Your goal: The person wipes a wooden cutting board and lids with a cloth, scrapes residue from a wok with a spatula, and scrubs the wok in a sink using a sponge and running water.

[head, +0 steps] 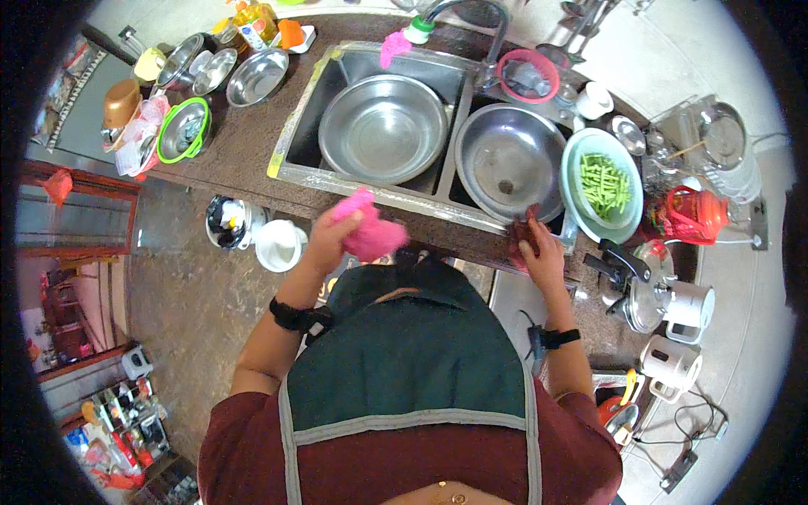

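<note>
My left hand grips a pink cloth in front of the double sink's front edge. At the front of the right basin, my right hand hangs over the counter edge close to a steel basin. The fingers there look dark and blurred, and a reddish patch shows beside them, so I cannot tell whether anything is held. Another wide steel basin sits in the left sink bowl. Right of the sink, a pale green basin carries a colander of cut green beans.
A faucet with a pink cloth near its green-and-white end stands behind the sink. Steel bowls and a green-rimmed colander occupy the left counter. Pots and a red basket crowd the right. Two buckets stand on the floor.
</note>
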`<action>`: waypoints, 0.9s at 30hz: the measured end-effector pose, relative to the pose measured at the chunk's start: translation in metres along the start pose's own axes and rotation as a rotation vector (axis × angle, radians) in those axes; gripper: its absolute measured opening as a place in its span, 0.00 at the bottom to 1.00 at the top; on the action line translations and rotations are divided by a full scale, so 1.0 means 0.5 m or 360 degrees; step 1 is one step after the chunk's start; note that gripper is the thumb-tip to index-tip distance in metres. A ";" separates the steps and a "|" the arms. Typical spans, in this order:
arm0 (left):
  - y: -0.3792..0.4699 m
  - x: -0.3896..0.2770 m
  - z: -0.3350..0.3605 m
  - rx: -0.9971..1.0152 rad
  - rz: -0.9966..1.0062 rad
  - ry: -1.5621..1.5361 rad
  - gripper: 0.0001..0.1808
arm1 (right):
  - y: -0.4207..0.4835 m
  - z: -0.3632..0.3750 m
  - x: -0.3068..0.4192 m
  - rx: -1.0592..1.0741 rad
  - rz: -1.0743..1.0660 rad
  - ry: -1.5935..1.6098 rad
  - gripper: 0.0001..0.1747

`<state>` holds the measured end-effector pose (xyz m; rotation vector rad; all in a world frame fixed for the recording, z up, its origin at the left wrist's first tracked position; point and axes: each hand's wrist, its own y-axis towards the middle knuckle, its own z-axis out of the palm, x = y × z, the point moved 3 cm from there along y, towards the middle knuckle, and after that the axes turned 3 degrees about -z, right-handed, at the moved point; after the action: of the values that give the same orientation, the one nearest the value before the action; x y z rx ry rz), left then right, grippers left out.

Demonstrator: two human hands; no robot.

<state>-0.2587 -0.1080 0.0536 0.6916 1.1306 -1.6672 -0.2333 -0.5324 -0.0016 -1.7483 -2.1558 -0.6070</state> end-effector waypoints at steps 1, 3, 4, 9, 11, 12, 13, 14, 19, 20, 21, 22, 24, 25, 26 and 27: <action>-0.003 -0.019 -0.026 -0.0093 0.0059 -0.0123 0.22 | -0.004 0.023 -0.019 0.0251 -0.0034 -0.0234 0.28; -0.035 -0.053 -0.079 -0.0450 0.0130 -0.0199 0.23 | -0.008 0.049 -0.012 0.0442 -0.0326 -0.0558 0.28; -0.051 -0.069 -0.103 -0.0466 0.0204 -0.0183 0.23 | 0.011 0.063 -0.006 0.0465 -0.0349 -0.0536 0.28; -0.117 -0.092 -0.216 -0.0900 0.0438 -0.0376 0.23 | 0.125 0.159 0.097 0.0969 -0.0200 0.0381 0.27; -0.130 -0.090 -0.250 -0.0956 0.0450 -0.0446 0.22 | 0.173 0.224 0.157 0.1046 -0.0331 0.0440 0.27; -0.129 -0.087 -0.272 -0.0987 0.0467 -0.0451 0.22 | 0.194 0.262 0.196 0.1103 -0.0418 0.0496 0.27; -0.136 -0.088 -0.281 -0.1053 0.0412 -0.0459 0.21 | 0.208 0.296 0.233 0.1162 -0.0501 0.0549 0.28; -0.142 -0.089 -0.302 -0.1068 0.0411 -0.0454 0.21 | 0.228 0.342 0.270 0.1193 -0.0529 0.0683 0.28; -0.158 -0.134 -0.391 -0.1109 0.0471 -0.0504 0.18 | 0.333 0.537 0.537 0.1266 -0.0728 0.0868 0.23; -0.161 -0.142 -0.425 -0.1178 0.0442 -0.0503 0.19 | 0.352 0.573 0.596 0.1271 -0.0727 0.0896 0.22; -0.163 -0.155 -0.449 -0.1188 0.0458 -0.0515 0.19 | 0.370 0.609 0.650 0.1279 -0.0746 0.0887 0.22; -0.161 -0.167 -0.472 -0.1160 0.0446 -0.0496 0.19 | 0.388 0.641 0.703 0.1334 -0.0739 0.1185 0.20; -0.155 -0.202 -0.515 -0.1085 0.0434 -0.0416 0.20 | 0.437 0.700 0.800 0.1437 -0.0580 0.1713 0.20; -0.150 -0.221 -0.534 -0.1059 0.0425 -0.0423 0.20 | 0.469 0.724 0.842 0.1479 -0.0432 0.1939 0.20; -0.149 -0.234 -0.557 -0.1079 0.0398 -0.0401 0.20 | 0.506 0.703 0.893 0.1165 -0.0471 0.1988 0.24; -0.139 -0.249 -0.579 -0.1066 0.0360 -0.0370 0.21 | 0.533 0.706 0.920 0.1243 -0.0183 0.2435 0.27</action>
<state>-0.2950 0.2123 0.0651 0.1796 1.2837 -1.0462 -0.0606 0.0801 -0.0497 -0.3533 -1.0543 -0.6373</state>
